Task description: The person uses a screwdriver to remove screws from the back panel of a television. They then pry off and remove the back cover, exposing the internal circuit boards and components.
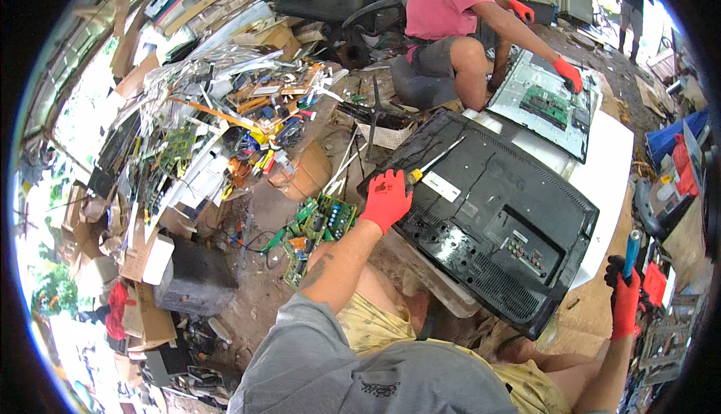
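A black flat-screen television (481, 166) lies face down in front of me, its rear shell and socket panel facing up. At its near left edge, my left hand (387, 201), in a red glove, is closed round the yellow handle of a screwdriver (438, 158). The screwdriver's long shaft points away over the shell. Off to the right of the television, my right hand (625, 301), in a red glove with dark fingers, is closed on a tool with a blue handle (632, 251). The handle stands upright; the tool's other end is hidden.
Across from me, a seated person in red gloves touches an opened panel (518, 87) bearing a green circuit board (547, 106). Piled scrap (225, 125) fills the left side. Circuit boards (319, 226) lie beside my left forearm. A white sheet (612, 166) lies beyond the television.
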Demonstrator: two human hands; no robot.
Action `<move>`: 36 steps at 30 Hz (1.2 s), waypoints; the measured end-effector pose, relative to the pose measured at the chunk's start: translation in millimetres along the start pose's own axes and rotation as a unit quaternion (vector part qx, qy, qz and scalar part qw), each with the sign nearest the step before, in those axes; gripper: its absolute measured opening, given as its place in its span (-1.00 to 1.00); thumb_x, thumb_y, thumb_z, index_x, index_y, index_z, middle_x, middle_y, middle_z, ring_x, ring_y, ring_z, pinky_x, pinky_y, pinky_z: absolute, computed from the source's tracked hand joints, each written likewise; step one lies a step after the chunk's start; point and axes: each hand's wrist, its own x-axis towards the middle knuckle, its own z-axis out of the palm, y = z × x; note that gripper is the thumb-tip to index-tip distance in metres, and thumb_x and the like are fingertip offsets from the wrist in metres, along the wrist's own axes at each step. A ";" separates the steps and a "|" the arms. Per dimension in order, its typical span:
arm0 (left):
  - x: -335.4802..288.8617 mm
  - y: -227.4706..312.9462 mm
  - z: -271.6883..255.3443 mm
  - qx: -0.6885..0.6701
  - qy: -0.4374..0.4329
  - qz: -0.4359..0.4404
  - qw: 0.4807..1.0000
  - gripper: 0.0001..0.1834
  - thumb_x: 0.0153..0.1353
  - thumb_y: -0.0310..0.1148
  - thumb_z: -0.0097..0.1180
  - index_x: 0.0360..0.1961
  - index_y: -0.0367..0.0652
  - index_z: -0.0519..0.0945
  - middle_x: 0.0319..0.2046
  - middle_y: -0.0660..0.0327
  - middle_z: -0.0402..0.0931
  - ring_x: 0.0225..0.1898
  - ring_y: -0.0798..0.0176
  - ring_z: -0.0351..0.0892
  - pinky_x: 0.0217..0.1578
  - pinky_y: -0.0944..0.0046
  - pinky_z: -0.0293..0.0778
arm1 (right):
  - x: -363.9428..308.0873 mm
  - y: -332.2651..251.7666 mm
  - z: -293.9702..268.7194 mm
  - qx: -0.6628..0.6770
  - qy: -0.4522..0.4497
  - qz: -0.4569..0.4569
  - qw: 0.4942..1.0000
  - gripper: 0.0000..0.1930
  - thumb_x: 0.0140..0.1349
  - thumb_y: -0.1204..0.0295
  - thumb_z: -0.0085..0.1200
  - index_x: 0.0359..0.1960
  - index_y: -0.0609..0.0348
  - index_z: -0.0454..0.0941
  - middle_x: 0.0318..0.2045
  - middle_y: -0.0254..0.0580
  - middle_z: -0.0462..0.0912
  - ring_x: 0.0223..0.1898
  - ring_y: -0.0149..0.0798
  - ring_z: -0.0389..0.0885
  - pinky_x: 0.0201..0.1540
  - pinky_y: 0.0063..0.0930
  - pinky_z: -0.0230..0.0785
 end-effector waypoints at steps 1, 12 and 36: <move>-0.2 -1.3 0.4 -0.006 0.036 0.004 0.999 -0.46 0.14 -0.06 0.20 0.05 -0.20 0.51 -0.04 -0.05 0.51 0.03 -0.08 0.51 0.05 -0.08 0.39 | 2.0 6.7 0.9 0.018 -0.006 -0.008 1.000 -0.67 0.33 0.64 -0.16 0.06 0.27 0.56 -0.16 -0.21 0.69 -0.30 -0.42 0.60 -0.23 -0.56 0.42; -39.6 54.0 -59.7 -0.442 0.058 -0.026 0.895 -0.55 0.31 -0.43 0.07 0.20 -0.32 0.41 0.06 -0.09 0.52 0.12 -0.02 0.50 0.17 0.13 0.37 | -10.9 -62.3 44.7 -0.055 0.034 0.071 0.995 -0.72 0.36 0.54 -0.06 0.06 0.13 0.59 -0.33 -0.33 0.69 -0.49 -0.51 0.53 -0.47 -0.59 0.36; -106.1 272.9 -109.8 -0.518 -0.277 0.209 0.782 -0.49 0.28 -0.22 0.15 0.18 -0.27 0.47 0.11 -0.14 0.49 0.13 -0.14 0.49 0.14 0.05 0.41 | 103.1 -19.0 -9.6 -0.411 0.056 0.006 0.910 -0.53 0.34 0.16 0.00 0.26 -0.07 0.43 -0.17 0.03 0.66 -0.10 0.03 0.64 -0.05 -0.13 0.47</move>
